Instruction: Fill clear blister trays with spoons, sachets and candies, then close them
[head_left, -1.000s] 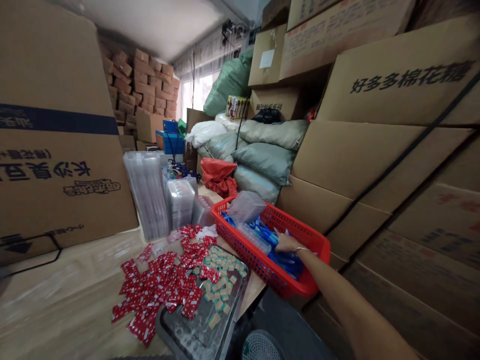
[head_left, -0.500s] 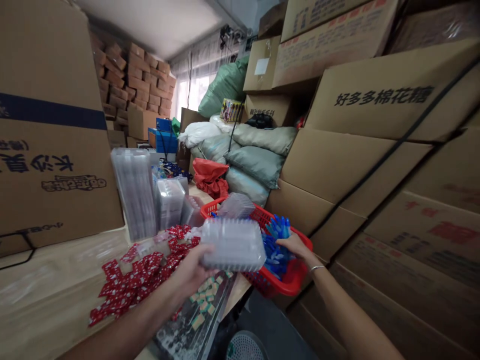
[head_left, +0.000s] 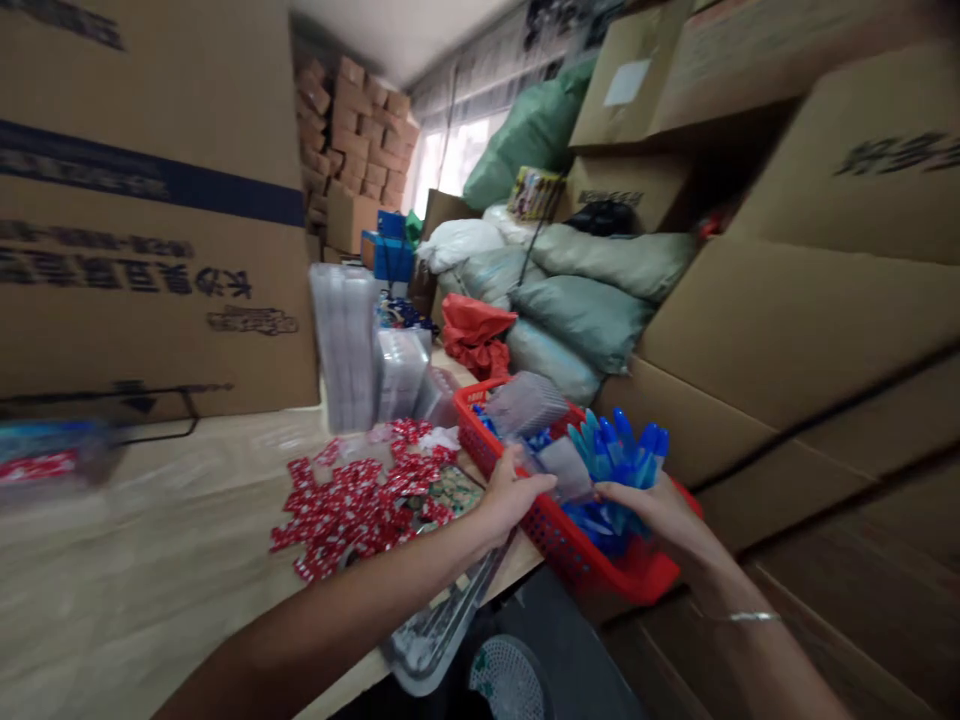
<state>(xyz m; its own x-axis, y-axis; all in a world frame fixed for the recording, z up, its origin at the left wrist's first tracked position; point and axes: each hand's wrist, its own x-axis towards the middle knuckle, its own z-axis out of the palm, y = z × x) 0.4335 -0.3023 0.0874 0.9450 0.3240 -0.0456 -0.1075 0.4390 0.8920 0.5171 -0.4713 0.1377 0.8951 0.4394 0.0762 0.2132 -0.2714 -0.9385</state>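
In my left hand is a clear plastic tray, tipped on edge over the red plastic basket. My right hand grips a bunch of slim blue plastic pieces, some lighter than others, with rounded tips pointing up. Its thumb side is close to the tray; whether it touches is unclear. More blue pieces lie inside the basket below both hands. At the basket's far end rests a stack of ridged clear trays.
Red printed packets lie heaped on the table, left of the basket, beside a clear lidless tray. Tall stacks of clear plastic trays stand behind. Large cartons rise on both sides; filled sacks sit at the back.
The clear tray has gone from flat, facing me, to tilted over the basket. My right hand has raised the blue pieces toward it. The view has swung left.
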